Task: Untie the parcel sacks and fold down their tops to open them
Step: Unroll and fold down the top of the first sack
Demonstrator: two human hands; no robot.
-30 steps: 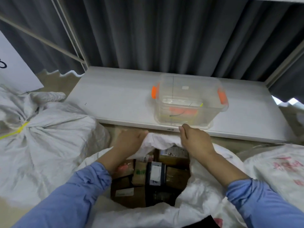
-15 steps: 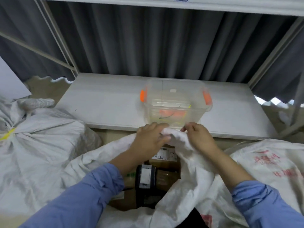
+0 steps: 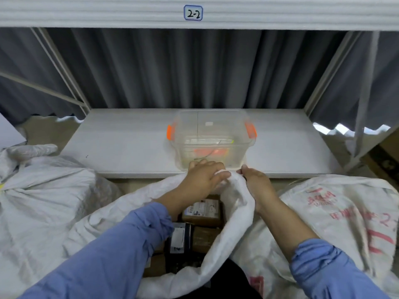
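Note:
A white woven parcel sack (image 3: 121, 214) stands open in front of me, with brown and black parcels (image 3: 201, 213) showing inside. My left hand (image 3: 201, 178) and my right hand (image 3: 257, 183) both grip the far rim of this sack, close together, just below the shelf edge. A tied sack (image 3: 43, 190) with a bit of yellow tie at its left edge lies to the left. Another white sack (image 3: 336, 214) with red printing lies to the right; its top is out of sight.
A white shelf board (image 3: 121, 143) runs across behind the sacks, carrying a clear plastic bin (image 3: 210, 134) with orange latches. Grey curtains hang behind. An upper shelf beam bears a label "2-2" (image 3: 193, 12). Slanted shelf posts (image 3: 323, 78) flank the bay.
The view has tilted upward. My left hand moved right along the sack rim, so both hands now meet at the far edge. The rim is bunched and lifted higher.

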